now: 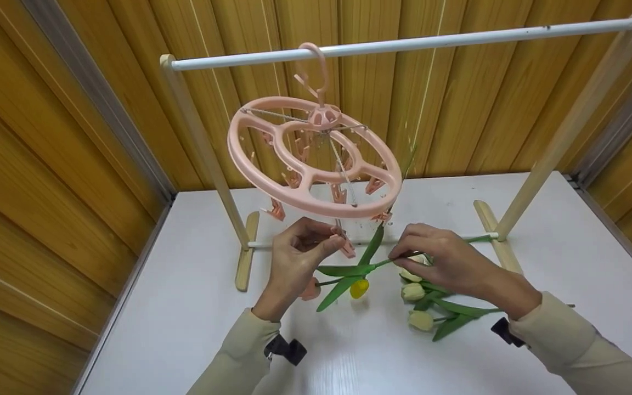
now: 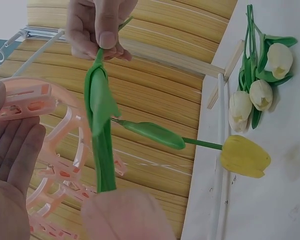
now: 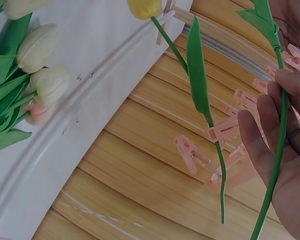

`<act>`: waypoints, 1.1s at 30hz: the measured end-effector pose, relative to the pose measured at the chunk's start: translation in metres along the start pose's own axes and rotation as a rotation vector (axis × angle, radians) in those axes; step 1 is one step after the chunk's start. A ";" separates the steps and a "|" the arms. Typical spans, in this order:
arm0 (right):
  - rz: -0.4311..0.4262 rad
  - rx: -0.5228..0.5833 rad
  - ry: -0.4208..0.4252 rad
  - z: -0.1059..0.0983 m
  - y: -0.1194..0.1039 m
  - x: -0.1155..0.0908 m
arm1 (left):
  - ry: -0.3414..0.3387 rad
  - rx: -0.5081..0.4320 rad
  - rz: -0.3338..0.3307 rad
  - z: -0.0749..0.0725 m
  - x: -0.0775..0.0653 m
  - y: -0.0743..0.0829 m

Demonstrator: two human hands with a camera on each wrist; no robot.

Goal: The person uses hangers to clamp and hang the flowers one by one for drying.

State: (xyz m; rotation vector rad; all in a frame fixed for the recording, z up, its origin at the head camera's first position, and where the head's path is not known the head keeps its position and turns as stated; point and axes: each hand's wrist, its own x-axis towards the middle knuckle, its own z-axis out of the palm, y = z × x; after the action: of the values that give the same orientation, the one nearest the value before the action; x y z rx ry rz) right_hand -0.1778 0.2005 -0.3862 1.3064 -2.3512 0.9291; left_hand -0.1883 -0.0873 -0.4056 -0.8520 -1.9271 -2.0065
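Observation:
My left hand point(image 1: 297, 258) pinches a pink clothespin point(image 1: 343, 245) that hangs from the near rim of a round pink clip hanger point(image 1: 316, 208). My right hand point(image 1: 447, 263) pinches the green stem of a pink artificial tulip point(image 2: 127, 215). The tulip lies sideways, its bloom below my left hand and its leaves point(image 1: 343, 270) close to the clothespin. The stem and the clothespin look apart. A yellow tulip point(image 2: 245, 156) hangs bloom down, its stem held by another clothespin point(image 3: 223, 129) on the hanger.
The hanger hooks over a white rod point(image 1: 431, 43) on a wooden-legged stand point(image 1: 535, 181). Several white tulips point(image 1: 421, 320) lie on the white table point(image 1: 195, 329), under and beside my right hand. Wood-patterned panels point(image 1: 480, 115) rise behind the stand.

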 end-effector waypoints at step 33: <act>0.034 -0.026 -0.012 0.013 -0.014 0.034 | -0.028 0.012 -0.011 0.002 0.001 0.000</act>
State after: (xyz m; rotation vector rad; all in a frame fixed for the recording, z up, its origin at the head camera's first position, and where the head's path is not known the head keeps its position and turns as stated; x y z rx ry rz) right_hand -0.1840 0.1649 -0.3719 1.2698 -2.3931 0.9006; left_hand -0.1893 -0.0854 -0.4052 -0.8730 -1.9611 -1.9977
